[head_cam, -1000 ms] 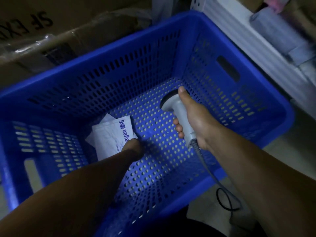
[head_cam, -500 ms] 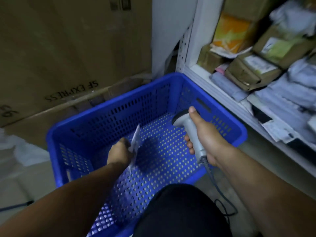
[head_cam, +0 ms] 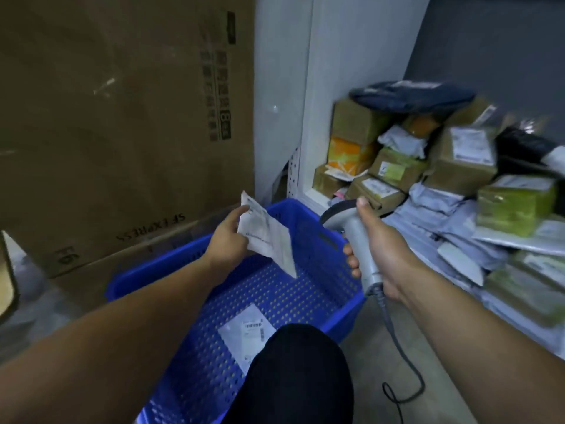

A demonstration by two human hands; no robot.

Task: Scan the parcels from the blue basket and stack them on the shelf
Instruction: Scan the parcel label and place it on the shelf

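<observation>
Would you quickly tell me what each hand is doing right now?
Left hand: pinching a flat white plastic parcel.
Right hand: gripping a grey corded handheld scanner.

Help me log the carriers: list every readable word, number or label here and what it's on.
"SF EXPRESS": upside down on the large cardboard box.
Printed characters higher on that box: blurred.
Label on the held parcel in the left hand: unreadable.
Barcode label on the flat parcel in the blue basket: too small.
Shelf parcels' labels: blurred.
</observation>
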